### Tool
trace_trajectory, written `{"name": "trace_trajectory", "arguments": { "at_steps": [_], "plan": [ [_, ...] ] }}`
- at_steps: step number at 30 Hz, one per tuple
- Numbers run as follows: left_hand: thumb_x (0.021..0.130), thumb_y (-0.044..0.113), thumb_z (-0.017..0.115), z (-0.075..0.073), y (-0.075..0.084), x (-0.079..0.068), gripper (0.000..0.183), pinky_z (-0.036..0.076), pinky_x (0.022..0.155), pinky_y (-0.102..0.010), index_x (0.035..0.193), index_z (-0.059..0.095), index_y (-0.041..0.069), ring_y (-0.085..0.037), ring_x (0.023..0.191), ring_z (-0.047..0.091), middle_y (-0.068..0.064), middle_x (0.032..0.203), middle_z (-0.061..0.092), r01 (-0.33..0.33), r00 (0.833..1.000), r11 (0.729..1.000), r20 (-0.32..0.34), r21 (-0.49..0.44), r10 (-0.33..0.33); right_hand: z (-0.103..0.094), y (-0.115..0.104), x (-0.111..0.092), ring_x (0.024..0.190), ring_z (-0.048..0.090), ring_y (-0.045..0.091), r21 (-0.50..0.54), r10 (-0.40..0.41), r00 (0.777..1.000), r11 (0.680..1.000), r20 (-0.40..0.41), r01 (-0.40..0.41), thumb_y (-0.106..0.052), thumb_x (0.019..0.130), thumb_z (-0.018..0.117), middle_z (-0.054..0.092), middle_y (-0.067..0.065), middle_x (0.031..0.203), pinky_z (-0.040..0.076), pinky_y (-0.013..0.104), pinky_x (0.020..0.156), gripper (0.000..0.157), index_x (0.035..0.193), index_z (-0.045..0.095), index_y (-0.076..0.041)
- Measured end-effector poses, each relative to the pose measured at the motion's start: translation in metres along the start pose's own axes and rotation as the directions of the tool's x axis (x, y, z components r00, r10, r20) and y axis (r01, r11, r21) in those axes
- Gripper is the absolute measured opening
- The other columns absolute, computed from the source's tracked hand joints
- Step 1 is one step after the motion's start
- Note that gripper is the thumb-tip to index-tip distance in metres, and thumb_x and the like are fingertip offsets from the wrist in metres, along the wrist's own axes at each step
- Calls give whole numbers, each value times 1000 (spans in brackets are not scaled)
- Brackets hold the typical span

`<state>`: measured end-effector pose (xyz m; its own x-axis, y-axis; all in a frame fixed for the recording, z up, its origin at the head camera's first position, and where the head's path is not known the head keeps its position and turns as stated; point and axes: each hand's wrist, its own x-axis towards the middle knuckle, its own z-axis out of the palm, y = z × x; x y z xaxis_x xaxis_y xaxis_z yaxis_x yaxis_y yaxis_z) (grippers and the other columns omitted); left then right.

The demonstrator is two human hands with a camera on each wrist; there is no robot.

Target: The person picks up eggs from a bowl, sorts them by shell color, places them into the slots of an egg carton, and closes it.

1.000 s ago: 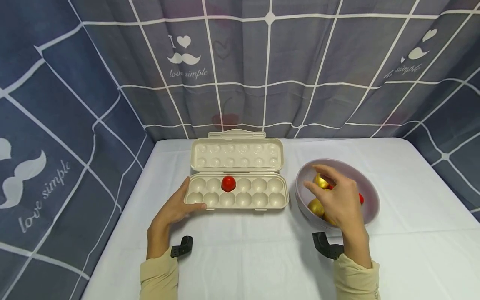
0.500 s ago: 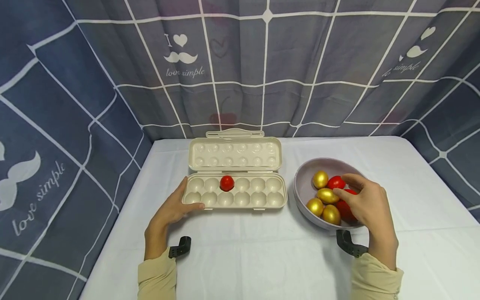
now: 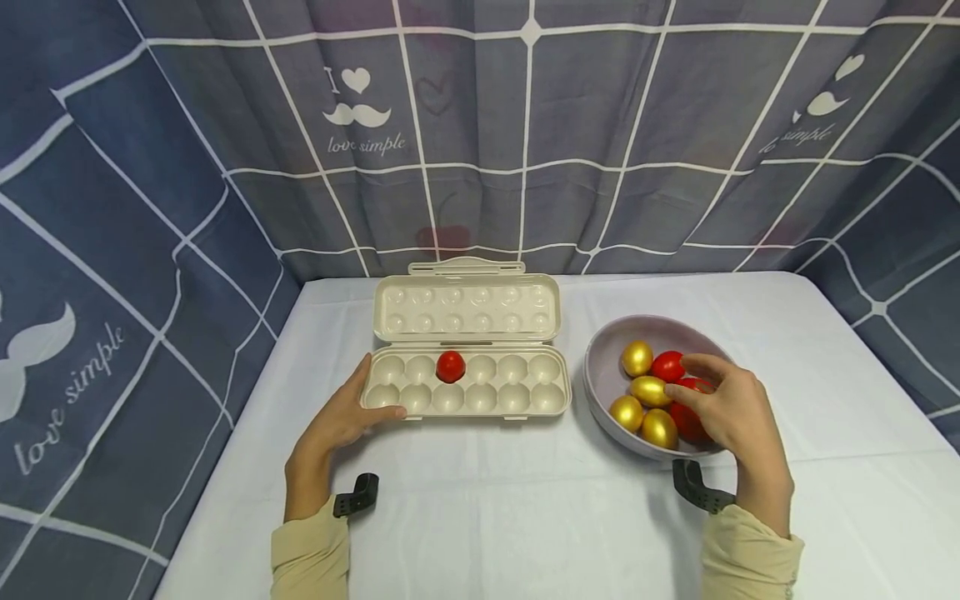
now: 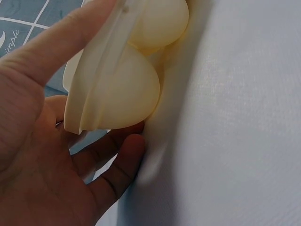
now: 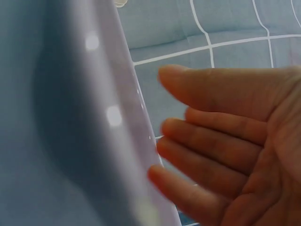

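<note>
My left hand (image 3: pixel 341 412) grips the left end of an opened cream plastic egg carton (image 3: pixel 465 402). In the left wrist view the thumb (image 4: pixel 61 40) lies along the carton's rim, while the other fingers reach around its end near the cloth. One red egg (image 3: pixel 451 367) stands in a back-row cup, third from the left. My right hand (image 3: pixel 738 412) hovers over the right side of a mauve bowl (image 3: pixel 606 367), which holds several golden eggs (image 3: pixel 637 358) and red eggs (image 3: pixel 667 366). Thumb and fingers are apart, and nothing shows between them in the right wrist view.
The carton's lid (image 3: pixel 465 308) lies back, away from me. A white cloth (image 3: pixel 480 517) covers the table. Dark checked curtains (image 3: pixel 480 125) hang behind it and at both sides. Each wrist carries a black camera mount (image 3: pixel 701 487).
My right hand has moved right and a little nearer over the bowl, uncovering golden and red eggs. It has hardly moved in the last half second. The left hand stays on the carton.
</note>
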<state>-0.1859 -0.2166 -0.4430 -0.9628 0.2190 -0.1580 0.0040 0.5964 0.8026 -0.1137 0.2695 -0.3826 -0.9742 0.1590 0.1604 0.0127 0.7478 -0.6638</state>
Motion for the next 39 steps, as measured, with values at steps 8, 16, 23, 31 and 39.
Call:
{"name": "trace_trajectory", "arguments": {
  "at_steps": [8, 16, 23, 31, 39],
  "plan": [
    [79, 35, 82, 1, 0, -1, 118, 8, 115, -58, 157, 0, 0, -40, 147, 5, -21, 162, 3, -10, 1000, 1000, -1, 5, 10, -6, 2, -2, 110, 53, 46, -43, 71, 987, 997, 143, -66, -23, 89, 74, 61, 29, 119, 43, 58, 91, 48, 123, 60, 8],
    [79, 35, 82, 0, 1, -1, 119, 9, 114, -60, 157, 0, 0, -42, 147, 7, -22, 162, 5, -1, 1000, 1000, 3, 5, 1, -9, 4, -5, 105, 57, 43, -37, 93, 965, 996, 246, -87, -23, 87, 74, 62, 28, 117, 45, 54, 88, 51, 122, 59, 11],
    [79, 36, 82, 0, 1, 0, 120, 10, 114, -60, 157, -2, 2, -42, 147, 7, -22, 162, 4, 8, 1000, 1000, 7, 6, -8, -3, 8, -2, 108, 58, 44, 12, 72, 959, 997, 274, -79, -16, 87, 75, 62, 30, 117, 47, 53, 90, 49, 121, 58, 15],
    [79, 33, 83, 0, 1, -1, 119, 14, 114, -59, 157, -1, 1, -42, 146, 10, -23, 162, 4, -3, 1000, 1000, 4, -16, 3, 6, 10, 1, 105, 59, 41, 15, 27, 955, 999, 297, -33, -13, 84, 77, 64, 28, 115, 49, 47, 86, 47, 119, 61, 14],
    [79, 33, 83, 1, 2, -1, 119, 20, 112, -58, 157, -1, 1, -42, 145, 14, -24, 162, 6, 5, 1000, 1000, 4, -19, -5, 10, 10, 5, 101, 60, 41, -30, -7, 946, 999, 326, 17, -7, 81, 76, 67, 28, 107, 46, 52, 88, 43, 115, 62, 14]
  ]
}}
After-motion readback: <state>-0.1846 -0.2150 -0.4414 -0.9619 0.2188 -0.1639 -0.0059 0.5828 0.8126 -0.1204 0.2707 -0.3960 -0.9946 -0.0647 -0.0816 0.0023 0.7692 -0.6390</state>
